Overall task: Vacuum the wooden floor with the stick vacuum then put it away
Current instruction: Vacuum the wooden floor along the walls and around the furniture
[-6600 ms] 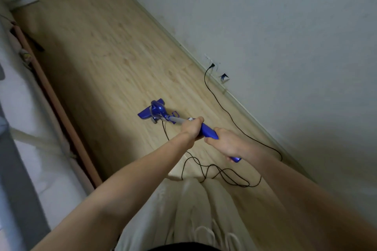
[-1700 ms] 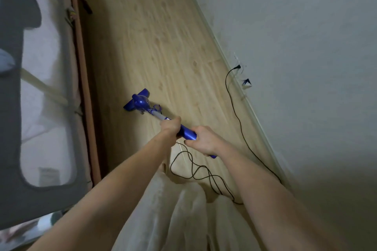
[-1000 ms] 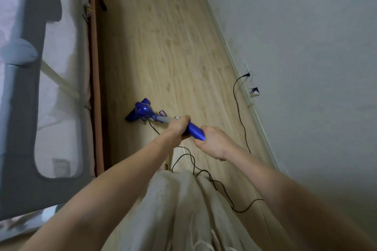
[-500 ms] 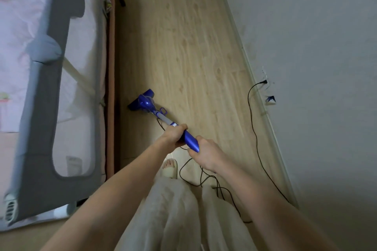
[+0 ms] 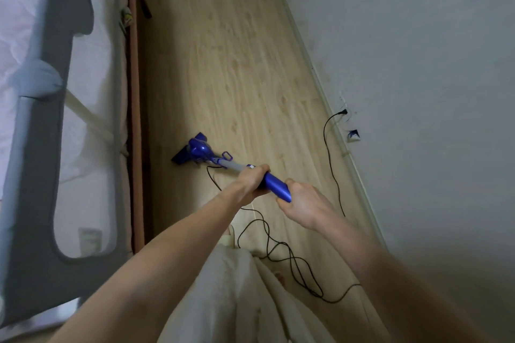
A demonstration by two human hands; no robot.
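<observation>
A blue stick vacuum (image 5: 198, 151) leans forward over the light wooden floor (image 5: 228, 64), its head on the boards close to the bed's edge. My left hand (image 5: 252, 179) grips the grey-and-blue shaft. My right hand (image 5: 302, 205) holds the blue handle end just behind it. The black power cord (image 5: 330, 153) runs from a wall socket (image 5: 344, 112) down along the floor and coils beside my feet.
A bed with a grey mesh guard rail (image 5: 41, 125) and a brown wooden frame (image 5: 133, 108) lines the left side. A white wall (image 5: 418, 64) with a skirting board bounds the right. My light trousers (image 5: 237, 292) fill the bottom centre.
The view has swung so more of the bed shows at the left. The vacuum head has drawn back slightly from the bed frame. Both hands keep their hold.
</observation>
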